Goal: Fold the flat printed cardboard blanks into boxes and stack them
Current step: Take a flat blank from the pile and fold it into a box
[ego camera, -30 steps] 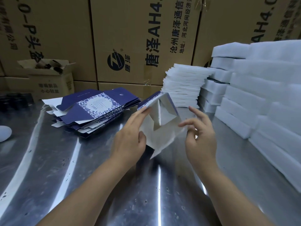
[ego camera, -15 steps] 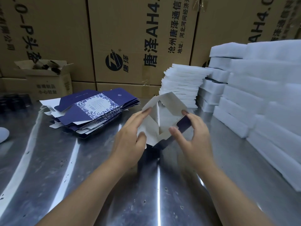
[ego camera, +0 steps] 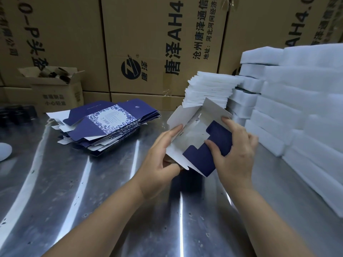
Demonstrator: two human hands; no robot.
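Near the foam stack point(ego camera: 207, 89), half-open box point(ego camera: 190, 135): white inside, navy flaps.

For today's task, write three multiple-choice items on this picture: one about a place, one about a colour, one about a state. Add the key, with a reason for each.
1. Where does the pile of flat blanks lie?
A. on the metal table, left of the left hand
B. right of the foam stacks
C. inside a carton

2. What colour is the printed side of the held blank?
A. red
B. dark blue
C. green

3. What state is the held blank in?
A. flat
B. a closed box
C. half folded, flaps open

Key:
1 A, the pile sits on the table to the left.
2 B, the flap under the right hand is dark blue.
3 C, the white inside shows and the flaps stand open.
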